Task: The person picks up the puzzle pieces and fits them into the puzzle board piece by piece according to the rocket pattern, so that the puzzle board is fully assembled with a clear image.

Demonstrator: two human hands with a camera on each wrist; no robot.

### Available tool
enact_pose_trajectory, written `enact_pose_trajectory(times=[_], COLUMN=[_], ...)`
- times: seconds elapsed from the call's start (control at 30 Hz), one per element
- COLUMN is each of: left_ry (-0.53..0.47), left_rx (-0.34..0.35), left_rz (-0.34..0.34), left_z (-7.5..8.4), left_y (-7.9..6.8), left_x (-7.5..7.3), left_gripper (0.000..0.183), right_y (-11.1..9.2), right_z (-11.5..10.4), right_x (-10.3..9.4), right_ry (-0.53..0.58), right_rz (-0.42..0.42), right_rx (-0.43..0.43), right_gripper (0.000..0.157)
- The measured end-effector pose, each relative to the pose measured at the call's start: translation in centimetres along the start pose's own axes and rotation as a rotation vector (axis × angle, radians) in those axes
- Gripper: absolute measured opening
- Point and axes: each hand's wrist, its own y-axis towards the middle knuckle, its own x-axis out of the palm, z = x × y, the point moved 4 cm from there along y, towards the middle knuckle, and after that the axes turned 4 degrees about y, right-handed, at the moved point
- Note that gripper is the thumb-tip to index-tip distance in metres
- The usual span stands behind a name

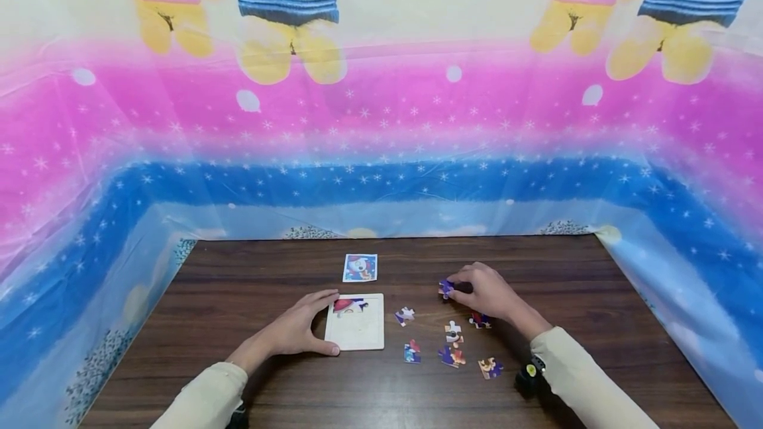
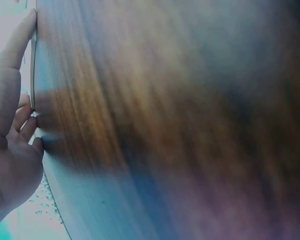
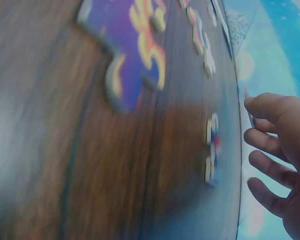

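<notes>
A white square puzzle board [image 1: 356, 333] lies on the table, with a few red, white and purple pieces fitted along its top left. My left hand [image 1: 296, 325] holds it at the left side, thumb at the near corner and fingers at the far one. In the left wrist view, the left hand [image 2: 12, 145] lies along the board's thin edge. Between thumb and fingers, my right hand [image 1: 485, 288] pinches a purple puzzle piece [image 1: 445, 289] above the table's right part. The right wrist view shows the right hand [image 3: 282, 145] with that piece's thin edge at the fingertips.
A small picture card [image 1: 360, 268] lies behind the board. Several loose pieces are spread to the right, among them a white one [image 1: 405, 316], a red-and-blue one [image 1: 412, 351] and an orange-and-purple one [image 1: 491, 368]. A printed cloth [image 1: 381, 184] surrounds the dark wooden table [image 1: 250, 277].
</notes>
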Motion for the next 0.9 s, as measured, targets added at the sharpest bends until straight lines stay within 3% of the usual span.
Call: enact_pose_trajectory(times=[0.47,0.9], left_ry=[0.001,0.001], left_rx=[-0.006,0.002], left_rz=[-0.001,0.0], left_z=[0.1,0.0], left_y=[-0.2,-0.2], left_x=[-0.2,-0.1], left_gripper=[0.107,0.107], right_y=[1.9,4.6], right_z=[-4.7,-8.0], right_x=[1.7,4.4], right_ry=[0.041,0.057], right_rz=[-0.002,-0.043], right_rx=[-0.137,-0.191], right_gripper=[0.029,0.032])
